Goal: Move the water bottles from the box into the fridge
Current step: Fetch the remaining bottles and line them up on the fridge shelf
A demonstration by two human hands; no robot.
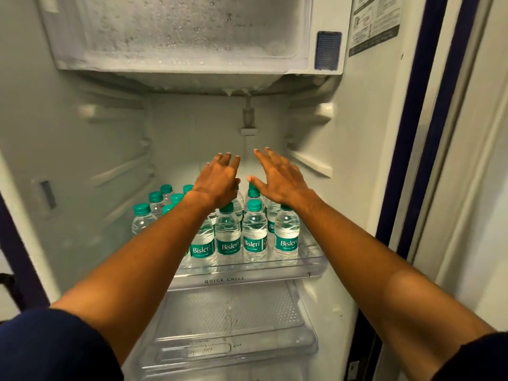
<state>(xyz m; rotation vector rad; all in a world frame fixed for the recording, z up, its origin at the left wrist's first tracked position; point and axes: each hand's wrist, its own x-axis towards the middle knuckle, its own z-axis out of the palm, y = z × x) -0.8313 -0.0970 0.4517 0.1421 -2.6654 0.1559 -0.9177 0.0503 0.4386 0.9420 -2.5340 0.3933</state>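
Several small water bottles with green caps and green labels stand upright in rows on the clear fridge shelf. Both my arms reach into the open fridge above them. My left hand hovers over the middle bottles with fingers spread and holds nothing. My right hand hovers beside it over the right-hand bottles, fingers straight, thumb near a green cap, holding nothing. My left forearm hides part of the bottle rows. The box is out of view.
A frosted freezer compartment hangs above the shelf. Below the shelf sit a clear cover and a drawer. Ribbed fridge walls flank the shelf left and right, and the blue-edged door frame runs down the right.
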